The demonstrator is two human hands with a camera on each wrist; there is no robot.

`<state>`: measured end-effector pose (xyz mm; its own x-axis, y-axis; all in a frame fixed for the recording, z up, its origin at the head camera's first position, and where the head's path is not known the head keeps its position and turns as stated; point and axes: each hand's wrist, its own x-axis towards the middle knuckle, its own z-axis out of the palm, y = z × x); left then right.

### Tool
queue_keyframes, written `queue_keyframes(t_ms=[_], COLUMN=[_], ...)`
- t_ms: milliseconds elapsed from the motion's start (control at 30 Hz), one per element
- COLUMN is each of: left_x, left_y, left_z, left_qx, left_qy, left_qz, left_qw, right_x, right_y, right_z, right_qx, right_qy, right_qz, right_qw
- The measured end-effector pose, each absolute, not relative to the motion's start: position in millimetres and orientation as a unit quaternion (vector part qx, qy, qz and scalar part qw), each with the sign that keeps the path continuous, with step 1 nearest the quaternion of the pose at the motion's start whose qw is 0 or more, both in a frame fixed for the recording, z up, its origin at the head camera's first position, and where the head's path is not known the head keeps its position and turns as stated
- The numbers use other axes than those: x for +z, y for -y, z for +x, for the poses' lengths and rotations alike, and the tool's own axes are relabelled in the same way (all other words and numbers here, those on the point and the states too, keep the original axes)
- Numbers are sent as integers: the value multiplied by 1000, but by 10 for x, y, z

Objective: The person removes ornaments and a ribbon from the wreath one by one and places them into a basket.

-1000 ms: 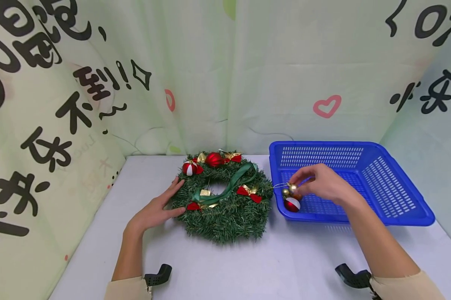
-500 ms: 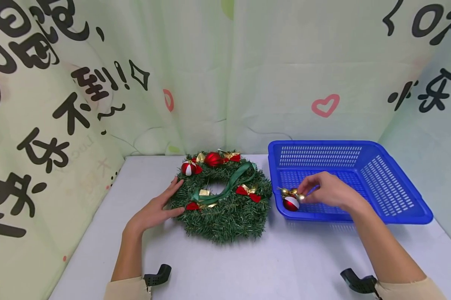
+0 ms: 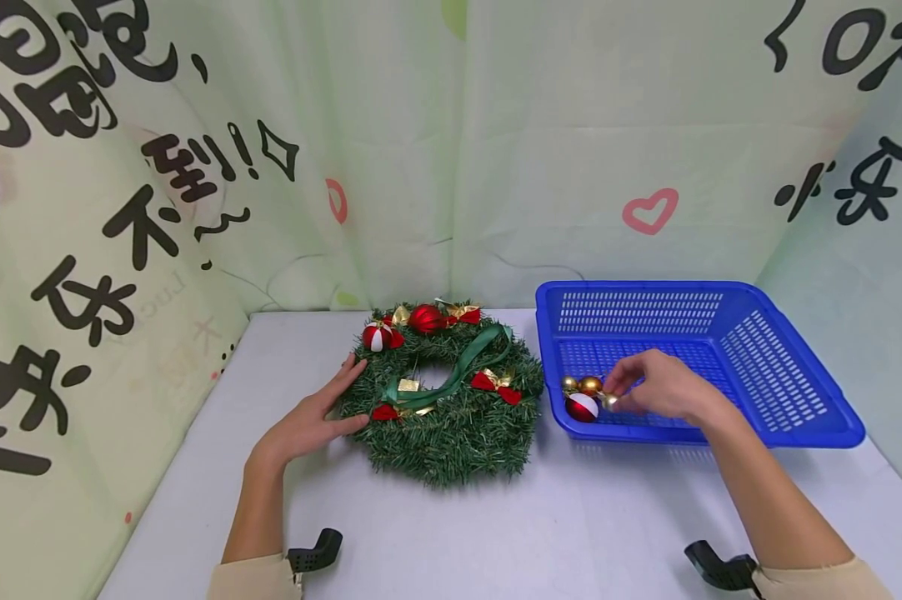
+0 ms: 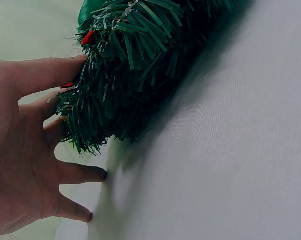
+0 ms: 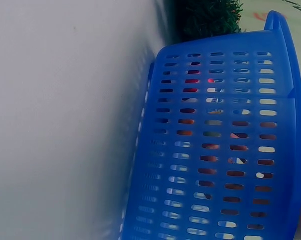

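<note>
A green wreath [image 3: 451,442] with red bows, baubles and a green ribbon lies flat on the table. My left hand [image 3: 312,425] rests against its left side, fingers spread and fairly straight; in the left wrist view the thumb and some fingers of the left hand [image 4: 25,145] touch the needles. My right hand [image 3: 661,387] reaches into the blue basket [image 3: 804,437] and pinches a small gold bauble [image 3: 609,402] between thumb and fingertips. Beside it in the basket's near left corner lie a red-and-white bauble [image 3: 582,407], an orange-gold bauble [image 3: 590,384] and another small gold bauble [image 3: 568,383].
The basket wall [image 5: 205,135] hides most of the right hand in the right wrist view. A white table [image 3: 436,542] spreads in front of the wreath. Printed curtains [image 3: 496,167] enclose its back and sides.
My right hand has lowered and shifted slightly right inside the basket, away from the left rim, with the small gold bauble at its fingertips. The left hand keeps its place on the wreath.
</note>
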<state>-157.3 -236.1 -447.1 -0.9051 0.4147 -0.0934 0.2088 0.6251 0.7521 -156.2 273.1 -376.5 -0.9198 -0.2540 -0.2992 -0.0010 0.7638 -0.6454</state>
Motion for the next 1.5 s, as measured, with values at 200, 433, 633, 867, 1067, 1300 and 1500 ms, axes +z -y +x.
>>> queue_keyframes(t_ms=[200, 433, 633, 867, 1067, 1300, 1500], left_x=[-4474, -4471, -4467, -4467, -4466, -4463, -4466], left_y=[2360, 2363, 2360, 2359, 2357, 2355, 2354], left_z=[-1569, -1563, -1562, -1559, -1550, -1555, -1569], left_qx=[394, 394, 397, 397, 394, 393, 390], left_qy=[-893, -893, -892, -891, -893, -894, -895], left_qz=[173, 171, 175, 177, 176, 173, 173], left_qw=[133, 131, 130, 128, 126, 129, 129], right_x=[-3800, -3842, -3874, -3887, -3877, -3863, -3853], right_y=[-2737, -2730, -2726, -2739, -2752, -2755, -2746], right_z=[-1580, -1617, -1632, -1630, -1615, -1600, -1602], right_qx=[-327, -319, -311, -314, -312, -316, -314], right_qy=[-924, -927, -930, -928, -929, -928, -929], right_qz=[-57, -57, -56, -56, -62, -62, -58], right_qw=[189, 189, 189, 194, 189, 188, 186])
